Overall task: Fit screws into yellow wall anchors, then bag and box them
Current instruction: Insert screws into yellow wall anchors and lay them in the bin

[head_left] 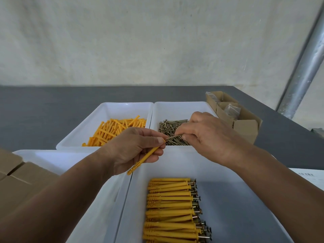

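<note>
My left hand (135, 148) pinches a yellow wall anchor (142, 161) that slants down to the left, its open end at my thumb. My right hand (206, 135) pinches a brass screw (174, 137) by its head end, the tip touching the anchor's mouth. Both hands hover between the trays. A white tray (105, 111) at the back left holds loose yellow anchors (115, 129). Beside it, a white tray (175, 106) holds loose screws (168, 128). The near white tray (236, 199) holds several anchors with screws fitted (171, 209), laid in a stack.
An open cardboard box (245, 127) with clear bags inside stands at the back right. Flat cardboard boxes (15, 174) lie at the left, over another white tray (57, 160). The dark table (43, 102) meets a pale wall; a metal pole (301, 76) rises at the right.
</note>
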Available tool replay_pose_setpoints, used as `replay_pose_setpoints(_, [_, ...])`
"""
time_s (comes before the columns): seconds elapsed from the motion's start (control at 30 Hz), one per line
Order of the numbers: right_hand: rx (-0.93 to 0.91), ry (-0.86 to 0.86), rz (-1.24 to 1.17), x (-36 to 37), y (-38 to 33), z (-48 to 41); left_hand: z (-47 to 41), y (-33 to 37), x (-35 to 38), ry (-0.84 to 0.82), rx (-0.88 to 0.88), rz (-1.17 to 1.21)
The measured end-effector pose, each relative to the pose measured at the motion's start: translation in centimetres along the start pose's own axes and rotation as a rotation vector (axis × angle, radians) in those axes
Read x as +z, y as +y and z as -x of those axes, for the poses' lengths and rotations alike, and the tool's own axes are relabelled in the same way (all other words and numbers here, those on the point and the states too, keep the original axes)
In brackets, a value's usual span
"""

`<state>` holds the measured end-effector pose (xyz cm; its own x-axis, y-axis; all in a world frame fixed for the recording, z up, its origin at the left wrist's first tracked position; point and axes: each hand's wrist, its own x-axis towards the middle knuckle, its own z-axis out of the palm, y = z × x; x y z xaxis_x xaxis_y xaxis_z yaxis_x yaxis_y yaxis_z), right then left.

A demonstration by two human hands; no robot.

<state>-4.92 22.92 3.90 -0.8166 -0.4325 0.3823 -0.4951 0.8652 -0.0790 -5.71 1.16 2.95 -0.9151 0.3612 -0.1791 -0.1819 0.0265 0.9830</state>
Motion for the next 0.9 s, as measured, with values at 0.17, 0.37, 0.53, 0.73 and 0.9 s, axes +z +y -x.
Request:
replay_pose_setpoints(0.17, [-0.015, -0.026, 0.024, -0.1, -0.5, 0.1, 0.0, -0.1, 0.2, -0.007, -0.009, -0.039])
replay_pose_setpoints(0.37, [-0.04, -0.032, 0.042, -0.1, -1.1, 0.1, 0.0, 0.0, 0.4, 0.007, -0.004, -0.066])
replay_pose_setpoints(0.53, [-0.051, -0.046, 0.046, -0.1, -1.2, 0.0, 0.2, 0.1, 0.6, 0.019, 0.004, -0.089])
replay_pose_setpoints(0.73, [-0.081, -0.044, 0.041, -0.3, -1.6, 0.0, 0.3, 0.2, 0.6, -0.016, 0.009, -0.032])
replay_pose_setpoints(0.9, [-0.141, -0.055, 0.001, -0.3, -2.3, 0.2, 0.3, 0.1, 1.2, -0.024, 0.039, -0.056])
